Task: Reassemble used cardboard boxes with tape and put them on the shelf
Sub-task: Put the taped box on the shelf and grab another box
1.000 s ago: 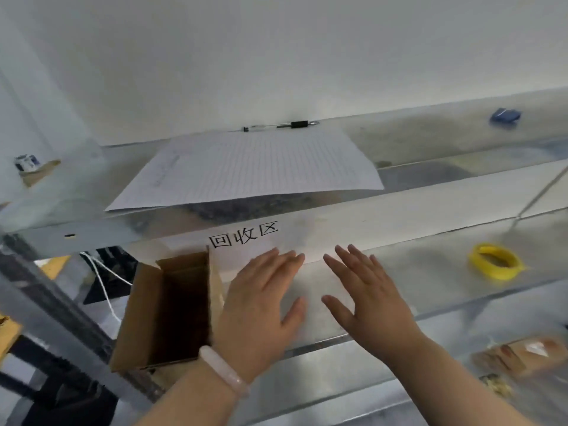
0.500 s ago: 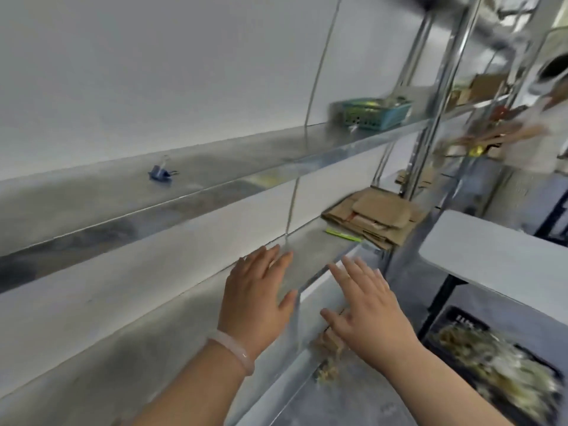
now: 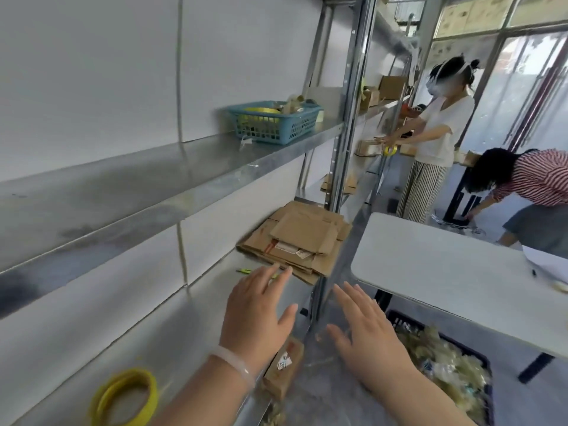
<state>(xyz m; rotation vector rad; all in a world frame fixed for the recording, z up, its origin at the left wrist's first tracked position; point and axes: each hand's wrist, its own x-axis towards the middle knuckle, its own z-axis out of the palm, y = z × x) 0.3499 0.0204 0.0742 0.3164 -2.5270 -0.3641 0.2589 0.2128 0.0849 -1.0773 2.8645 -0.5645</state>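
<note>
L hand & R hand are both out in front, palms down, fingers straight & spread, grasping nothing. L hand hangs over the metal shelf. R hand is out past the shelf's front edge. Can't tell if either touches a surface. Pale bracelet on L wrist.

Task thing: a stack of flattened cardboard boxes lies on that same shelf at 12 o'clock from L hand, just past its fingertips, near the upright post. A thin yellow-green tool lies at approx 11 o'clock from L hand, just beside the stack's near edge; type unclear.

Yellow tape roll lies flat on the shelf at 7 o'clock from L hand, well apart from the boxes. Small brown box w/ white label sits lower down, at 5 o'clock from L hand, btwn the two wrists.

Upper shelf carries a blue basket at 12 o'clock, w/ a yellow roll & odds inside. White table is at 2 o'clock from R hand; black crate of scrap sits at 3 o'clock, partly under it. Bkgd, 1 o'clock: standing person at a further shelf unit, bent-over person beside.
</note>
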